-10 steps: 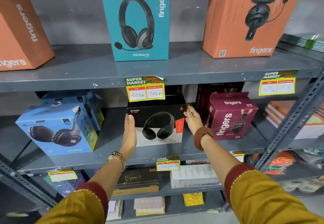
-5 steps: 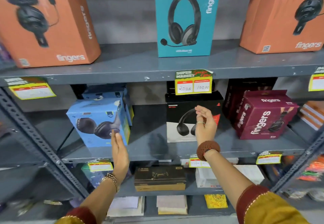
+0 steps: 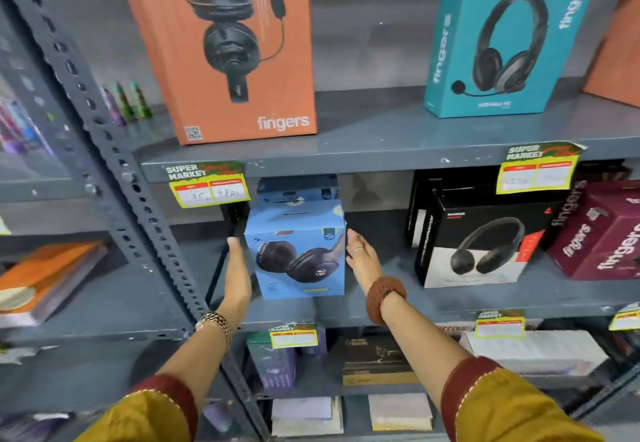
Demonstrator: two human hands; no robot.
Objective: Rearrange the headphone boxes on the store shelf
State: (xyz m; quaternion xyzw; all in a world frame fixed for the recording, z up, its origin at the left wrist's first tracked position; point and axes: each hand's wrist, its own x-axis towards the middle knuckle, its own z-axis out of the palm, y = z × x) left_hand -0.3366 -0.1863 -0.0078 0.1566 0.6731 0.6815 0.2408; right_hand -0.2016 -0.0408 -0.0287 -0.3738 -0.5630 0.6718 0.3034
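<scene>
The light blue headphone box (image 3: 297, 251) stood on the middle shelf (image 3: 450, 298), near the left end, beside the slanted metal post (image 3: 114, 178). Another blue box (image 3: 298, 189) sat right behind it, farther back. Both hands were open and flat, one on each side of the box. The left hand (image 3: 238, 273) was by the box's left side and the right hand (image 3: 362, 256) was by its right side. The picture was a bit blurry there, so I could not tell if the palms were pressing the box or were just beside it.

I think the step was to take hold of this box and set it straight. To do that well, both palms should push in evenly, so the box does not twist or tip. It looked light and made of card, so a soft squeeze would be enough. It would be best to slide it slowly and keep it upright, with the picture facing out. The black box (image 3: 481, 244) stood well apart on the right, so there was room. The box behind could get knocked, so care was needed there.
</scene>
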